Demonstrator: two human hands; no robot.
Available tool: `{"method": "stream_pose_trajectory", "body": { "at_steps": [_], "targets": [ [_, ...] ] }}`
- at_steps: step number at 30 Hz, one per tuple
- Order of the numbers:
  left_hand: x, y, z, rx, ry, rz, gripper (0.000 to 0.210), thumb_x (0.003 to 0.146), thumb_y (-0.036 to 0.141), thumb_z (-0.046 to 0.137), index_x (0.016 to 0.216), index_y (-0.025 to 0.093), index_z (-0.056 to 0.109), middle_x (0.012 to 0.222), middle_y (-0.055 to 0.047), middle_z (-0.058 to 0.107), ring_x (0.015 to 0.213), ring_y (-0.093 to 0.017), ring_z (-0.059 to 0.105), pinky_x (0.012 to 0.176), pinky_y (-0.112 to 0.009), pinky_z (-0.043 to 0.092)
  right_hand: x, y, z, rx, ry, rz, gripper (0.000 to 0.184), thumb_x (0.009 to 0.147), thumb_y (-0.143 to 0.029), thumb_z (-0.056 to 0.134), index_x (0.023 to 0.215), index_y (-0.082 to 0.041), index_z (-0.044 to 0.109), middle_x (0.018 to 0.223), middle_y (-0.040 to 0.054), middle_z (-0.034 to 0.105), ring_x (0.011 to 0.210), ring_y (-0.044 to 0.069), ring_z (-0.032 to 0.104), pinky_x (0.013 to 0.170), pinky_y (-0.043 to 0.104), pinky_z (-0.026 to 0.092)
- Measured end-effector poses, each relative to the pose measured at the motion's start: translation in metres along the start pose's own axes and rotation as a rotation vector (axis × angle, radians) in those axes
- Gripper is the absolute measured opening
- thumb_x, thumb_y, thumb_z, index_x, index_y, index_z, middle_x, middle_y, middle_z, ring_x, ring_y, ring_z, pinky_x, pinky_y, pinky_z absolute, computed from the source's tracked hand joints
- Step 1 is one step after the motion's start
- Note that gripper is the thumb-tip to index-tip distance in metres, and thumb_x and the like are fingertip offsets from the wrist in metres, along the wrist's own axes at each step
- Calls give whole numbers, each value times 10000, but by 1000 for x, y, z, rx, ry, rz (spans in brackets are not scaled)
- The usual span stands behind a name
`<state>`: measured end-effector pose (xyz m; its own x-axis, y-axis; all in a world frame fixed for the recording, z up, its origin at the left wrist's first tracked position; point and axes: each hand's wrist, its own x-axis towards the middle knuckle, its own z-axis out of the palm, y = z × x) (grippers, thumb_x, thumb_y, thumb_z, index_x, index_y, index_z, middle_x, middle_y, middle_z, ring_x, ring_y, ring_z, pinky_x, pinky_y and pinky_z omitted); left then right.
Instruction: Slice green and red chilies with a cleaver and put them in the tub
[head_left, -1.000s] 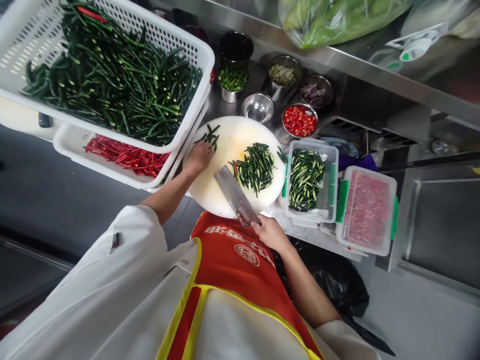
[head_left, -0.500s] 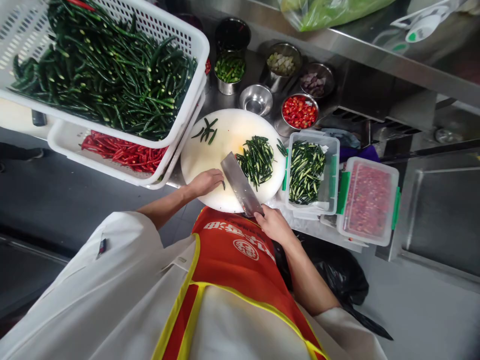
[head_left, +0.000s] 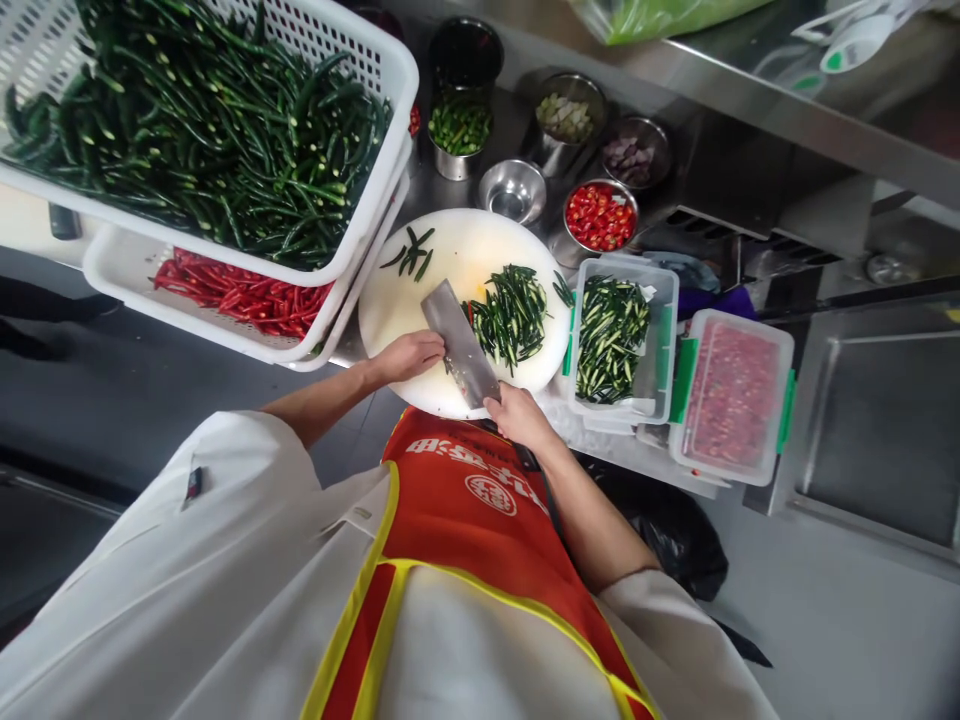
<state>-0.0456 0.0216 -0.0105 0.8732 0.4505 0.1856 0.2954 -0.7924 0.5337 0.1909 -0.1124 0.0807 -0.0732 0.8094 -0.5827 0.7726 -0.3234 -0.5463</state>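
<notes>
My right hand (head_left: 520, 413) is wrapped round the handle of a cleaver (head_left: 459, 342), whose wide blade lies slanted over the round white cutting board (head_left: 382, 300). Against the blade's left side, my left hand (head_left: 411, 357) has its fingers curled together on the board. A small dark green chili tip shows below these fingers, mostly hidden by hand and blade. To the right of the blade is a pile of sliced green chilies (head_left: 513, 315). Several whole green chilies (head_left: 410, 253) lie at the board's upper left.
A white basket of green chilies (head_left: 407, 85) sits above a tray of red chilies (head_left: 112, 285) at the left. Right of the board stand a clear container of cut chilies (head_left: 664, 340) and a lidded container (head_left: 735, 395). Behind are an empty metal bowl (head_left: 513, 190) and a bowl of chopped red chilies (head_left: 600, 215).
The cleaver has moved left with my right hand, and its blade is now against my left fingers. My left hand stays at nearly the same spot on the board.
</notes>
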Motion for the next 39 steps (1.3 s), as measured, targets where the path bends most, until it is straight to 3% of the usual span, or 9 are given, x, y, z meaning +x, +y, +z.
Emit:
{"method": "stream_pose_trajectory", "body": {
  "at_steps": [4, 10, 14, 17, 20, 24, 27, 34, 39],
  "targets": [
    [9, -3, -11, -19, 13, -31, 270, 991, 285, 435, 922, 182, 674, 982, -80, 671, 939, -176, 625, 839, -290, 518, 1, 10, 0, 93, 60, 50, 201, 936, -311, 459, 894, -181, 606, 619, 32, 657, 629, 193, 639, 665, 266, 438],
    [52, -38, -34, 146, 329, -620, 191, 926, 219, 481, 974, 168, 659, 1027, -118, 654, 964, -227, 623, 841, -329, 503, -39, 30, -10, 106, 9, 33, 191, 931, -343, 454, 879, -203, 572, 565, -2, 626, 571, 190, 626, 625, 272, 429],
    [76, -60, -37, 244, 279, -800, 190, 891, 217, 514, 986, 157, 667, 1032, -141, 659, 994, -266, 630, 844, -344, 495, -46, 30, -1, 33, -101, -32, 174, 929, -326, 464, 858, -212, 574, 581, -2, 632, 599, 190, 632, 616, 267, 413],
    [73, -59, -42, 267, 133, -776, 187, 868, 196, 512, 908, 136, 684, 975, -151, 663, 957, -276, 638, 812, -347, 498, -40, 31, 4, 39, -38, 15, 193, 935, -338, 457, 863, -208, 580, 609, 10, 648, 623, 194, 636, 617, 267, 411],
    [51, -41, -46, 258, -1, -686, 208, 853, 153, 490, 866, 139, 696, 970, -147, 656, 909, -261, 639, 785, -341, 502, -35, 30, 1, 42, 67, 72, 217, 947, -348, 433, 920, -193, 583, 634, 25, 655, 649, 202, 638, 630, 271, 411],
    [14, -5, -37, 143, -95, -351, 254, 921, 194, 446, 936, 156, 697, 1031, -111, 647, 938, -211, 630, 827, -307, 511, -33, 21, -8, -41, 89, 47, 220, 956, -336, 427, 957, -178, 580, 679, 46, 666, 682, 200, 634, 646, 270, 391],
    [-2, 13, -21, 72, -71, -193, 314, 985, 248, 388, 994, 161, 689, 1081, -106, 652, 1004, -201, 617, 879, -311, 513, -36, 15, -16, -154, 52, -21, 199, 957, -315, 438, 937, -180, 583, 773, 75, 693, 756, 204, 644, 670, 271, 374],
    [-8, 12, -2, 15, 57, -126, 320, 1005, 274, 386, 1013, 187, 693, 1099, -94, 672, 1032, -181, 616, 924, -318, 516, -50, 20, -41, -198, -126, -45, 191, 962, -318, 447, 956, -189, 588, 825, 69, 703, 777, 199, 652, 642, 264, 374],
    [-10, 10, 2, -18, 64, -158, 319, 1004, 282, 389, 1023, 200, 696, 1108, -93, 674, 1044, -181, 615, 934, -323, 512, -20, 8, -28, -304, -91, -72, 216, 969, -310, 440, 962, -165, 599, 926, 131, 719, 877, 233, 655, 721, 282, 392]
  ]
}}
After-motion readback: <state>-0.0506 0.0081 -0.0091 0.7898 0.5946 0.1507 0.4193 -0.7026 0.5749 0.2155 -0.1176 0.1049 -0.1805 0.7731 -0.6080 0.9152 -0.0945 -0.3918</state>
